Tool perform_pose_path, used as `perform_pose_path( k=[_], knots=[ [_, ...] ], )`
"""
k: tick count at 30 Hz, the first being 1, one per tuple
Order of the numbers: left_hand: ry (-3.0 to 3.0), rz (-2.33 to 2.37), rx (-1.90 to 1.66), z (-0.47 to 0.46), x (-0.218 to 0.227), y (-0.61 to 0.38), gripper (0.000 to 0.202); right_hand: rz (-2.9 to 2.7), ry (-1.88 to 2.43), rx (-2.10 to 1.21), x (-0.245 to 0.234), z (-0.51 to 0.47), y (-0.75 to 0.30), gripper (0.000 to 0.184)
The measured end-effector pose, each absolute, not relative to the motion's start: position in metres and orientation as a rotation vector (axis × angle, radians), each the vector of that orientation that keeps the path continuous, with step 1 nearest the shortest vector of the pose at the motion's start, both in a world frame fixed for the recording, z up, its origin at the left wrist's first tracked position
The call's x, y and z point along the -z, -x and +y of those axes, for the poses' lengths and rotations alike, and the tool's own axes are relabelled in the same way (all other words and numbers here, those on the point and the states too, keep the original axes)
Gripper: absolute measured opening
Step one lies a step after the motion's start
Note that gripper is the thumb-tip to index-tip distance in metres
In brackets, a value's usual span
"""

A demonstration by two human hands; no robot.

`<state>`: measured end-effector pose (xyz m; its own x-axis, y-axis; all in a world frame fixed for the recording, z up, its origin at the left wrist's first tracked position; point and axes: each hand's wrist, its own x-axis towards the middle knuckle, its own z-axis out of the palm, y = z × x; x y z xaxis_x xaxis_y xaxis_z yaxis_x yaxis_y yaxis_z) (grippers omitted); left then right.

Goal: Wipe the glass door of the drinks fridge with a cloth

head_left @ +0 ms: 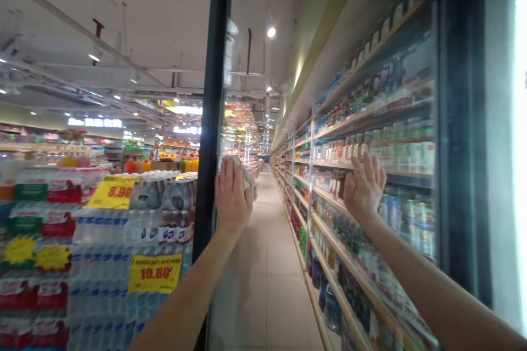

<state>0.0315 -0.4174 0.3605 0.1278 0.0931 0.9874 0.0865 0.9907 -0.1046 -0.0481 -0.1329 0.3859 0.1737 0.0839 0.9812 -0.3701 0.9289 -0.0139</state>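
Cloth [249, 178], pale and bunched, is up at the door glass [267, 263], just beside the dark door frame [216, 66], and the left hand [233, 197] is right there on it! The step in hand looks like a wiping stroke near the edge, I'd judge, and the next move calls for flat, even pressure without snagging that frame. Now the grip: fingers nearly straight, close together, clamped over the cloth, though how hard they squeeze I cannot tell. Across the way, the right hand [366, 184] is raised, fingers apart, nothing seen in it; whether it touches the glass, I cannot tell. Bottled drinks [411, 145] line the shelves behind it, and out left, 2 yellow price signs [155, 273] shout 8.90 and 19.80 among bottle packs [94, 269]!
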Motion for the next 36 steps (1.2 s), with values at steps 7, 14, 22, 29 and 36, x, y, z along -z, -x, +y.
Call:
perform_pose_path(
  k=[7,14,22,29,36],
  knots=[
    [0.867,-1.594,-0.639,-0.363,-0.293,-0.033,0.048,-1.355,-0.275,-0.312,-0.386,-0.129,0.049,0.045],
    [0.251,-1.566,-0.125,-0.41,-0.336,-0.037,0.058,-1.405,-0.272,-0.386,-0.387,-0.132,0.045,0.045],
    [0.758,-1.646,-0.528,-0.397,-0.294,-0.049,0.048,-1.366,-0.303,-0.391,-0.386,-0.131,0.046,0.044],
    [0.683,-1.663,-0.458,-0.4,-0.308,-0.049,0.049,-1.378,-0.292,-0.398,-0.387,-0.131,0.044,0.044],
    [0.347,-1.629,-0.209,-0.355,-0.371,-0.033,0.051,-1.408,-0.334,-0.423,-0.386,-0.124,0.046,0.045]
  ],
)
